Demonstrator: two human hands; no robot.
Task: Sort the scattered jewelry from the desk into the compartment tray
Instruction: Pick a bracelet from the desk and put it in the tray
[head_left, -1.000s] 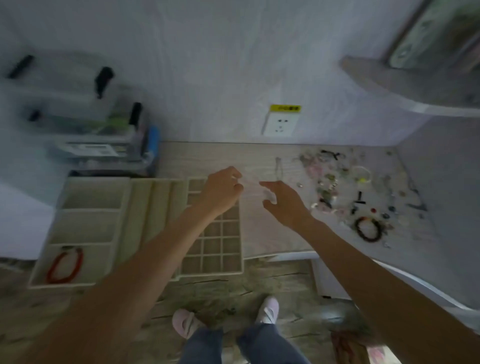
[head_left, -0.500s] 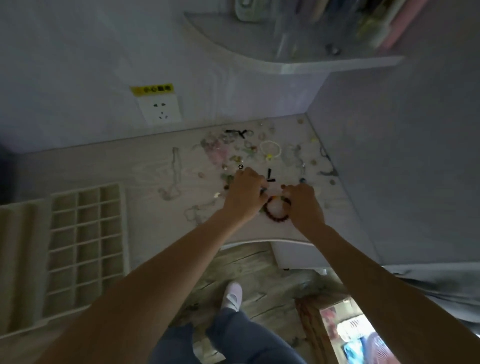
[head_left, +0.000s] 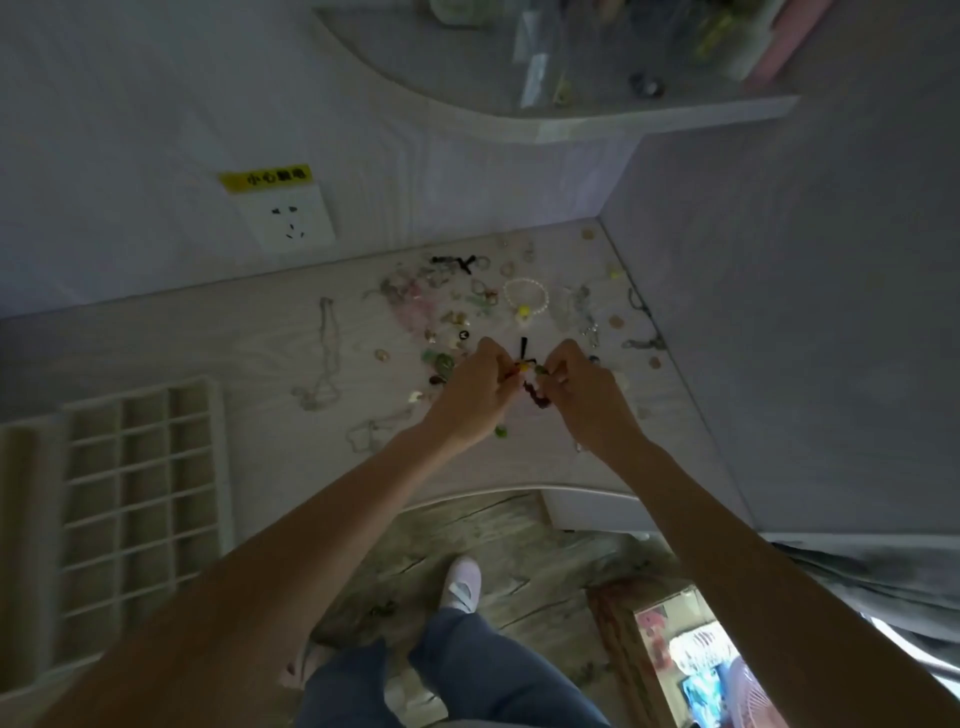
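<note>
left hand (head_left: 475, 387): fingers curled, pinching one end of the dark beaded bracelet (head_left: 535, 392), just above the desk (head_left: 260, 353)
right hand (head_left: 584, 392): fingers curled, pinching the other side of the same bracelet; the two hands nearly touch
bracelet: dark red-brown beads, with a few lighter and green beads near the top; hangs in a short loop between the two hands, cannot tell if it touches the desk
scattered jewelry (head_left: 467, 306): loose pile at the far right of the desk, toward the corner; includes a white bead bracelet (head_left: 525, 296), a pale chain (head_left: 324, 358) lying apart to the left, and a green bead (head_left: 500, 431) near the left wrist
compartment tray (head_left: 140, 493): pale grid tray at the left end of the desk, well apart from both hands; visible cells look unfilled, blurred
wall socket (head_left: 291, 218): on the wall behind, with a yellow label above it
</note>
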